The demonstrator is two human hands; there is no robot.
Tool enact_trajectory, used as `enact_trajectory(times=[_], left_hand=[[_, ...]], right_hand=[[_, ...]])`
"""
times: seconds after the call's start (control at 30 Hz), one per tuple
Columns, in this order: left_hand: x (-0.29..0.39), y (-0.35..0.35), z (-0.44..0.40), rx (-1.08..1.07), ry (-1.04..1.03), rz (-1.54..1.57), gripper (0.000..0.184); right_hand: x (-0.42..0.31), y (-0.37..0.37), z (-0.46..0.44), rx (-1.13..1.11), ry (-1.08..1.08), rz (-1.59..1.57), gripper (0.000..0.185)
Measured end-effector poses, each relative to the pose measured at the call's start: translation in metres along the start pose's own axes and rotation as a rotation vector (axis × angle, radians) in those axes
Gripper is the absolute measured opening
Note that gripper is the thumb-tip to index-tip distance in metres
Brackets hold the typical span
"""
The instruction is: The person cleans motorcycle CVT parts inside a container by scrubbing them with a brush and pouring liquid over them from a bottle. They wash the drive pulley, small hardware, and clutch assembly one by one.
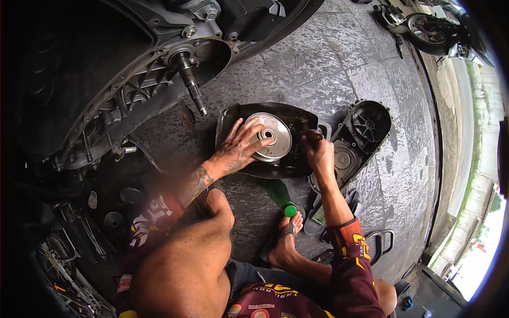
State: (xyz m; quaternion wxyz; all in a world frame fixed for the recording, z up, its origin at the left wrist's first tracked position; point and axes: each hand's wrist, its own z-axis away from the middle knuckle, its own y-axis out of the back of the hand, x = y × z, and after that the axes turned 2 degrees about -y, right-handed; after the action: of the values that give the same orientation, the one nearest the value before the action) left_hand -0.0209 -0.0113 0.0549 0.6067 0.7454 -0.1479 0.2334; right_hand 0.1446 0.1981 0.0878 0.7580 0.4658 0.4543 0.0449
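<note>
A round silver metal disc [278,144] with a raised hub lies tilted in a black tray [249,111] on the floor. Spread across the disc's left side, my left hand [239,144] has its fingers apart and touches the face near the hub. At the tray's right side my right hand [319,152] is closed round a dark, brush-like object [312,135], whose far end is hard to make out. Just right of that hand lies a grey metal cover [371,127] with a round, ribbed recess.
An engine casing [143,87] with a protruding splined shaft [190,79] fills the upper left. A green bottle [289,209] lies by my foot. Loose parts [113,220] are at the lower left, and a motorcycle [429,32] is at the upper right.
</note>
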Motion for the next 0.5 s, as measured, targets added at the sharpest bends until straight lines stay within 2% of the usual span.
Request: enact_trajectory(times=[0.07,0.13,0.17,0.2,0.23,0.27,0.3,0.33,0.37,0.43,0.5], left_hand=[[0.007,-0.003,0.004,0.008,0.178,0.219,0.105],[0.01,0.002,0.009,0.047,0.329,0.503,0.105],[0.008,0.001,0.01,0.048,0.331,0.502,0.105],[0.006,-0.002,0.009,0.22,0.329,0.766,0.097],[0.005,-0.005,0.009,0.396,0.324,1.03,0.089],[0.003,-0.011,0.009,0.404,0.326,1.029,0.089],[-0.001,-0.019,0.007,0.456,0.436,1.256,0.078],[-0.004,-0.025,0.005,0.504,0.546,1.484,0.069],[-0.003,-0.029,0.005,0.511,0.562,1.442,0.061],[-0.006,-0.038,0.003,0.563,0.503,1.364,0.058],[-0.01,-0.043,0.004,0.578,0.467,1.42,0.056]], right_hand=[[-0.009,0.016,-0.002,0.1,-0.004,-0.079,0.019],[-0.035,0.04,-0.002,0.072,0.005,-0.227,0.02],[-0.046,0.047,0.0,-0.003,-0.036,-0.345,0.018],[-0.056,0.05,-0.001,-0.006,-0.036,-0.345,0.018],[-0.065,0.05,-0.002,-0.165,0.036,-0.361,0.017],[-0.073,0.047,-0.005,-0.323,0.113,-0.375,0.016],[-0.074,0.032,-0.009,-0.322,0.276,-0.287,0.015],[-0.081,0.018,-0.013,-0.397,0.347,-0.282,0.015],[-0.083,-0.005,-0.019,-0.367,0.399,-0.283,0.015],[-0.084,-0.028,-0.036,-0.269,0.463,-0.249,0.014],[-0.082,-0.03,-0.051,-0.154,0.406,-0.172,0.014]])
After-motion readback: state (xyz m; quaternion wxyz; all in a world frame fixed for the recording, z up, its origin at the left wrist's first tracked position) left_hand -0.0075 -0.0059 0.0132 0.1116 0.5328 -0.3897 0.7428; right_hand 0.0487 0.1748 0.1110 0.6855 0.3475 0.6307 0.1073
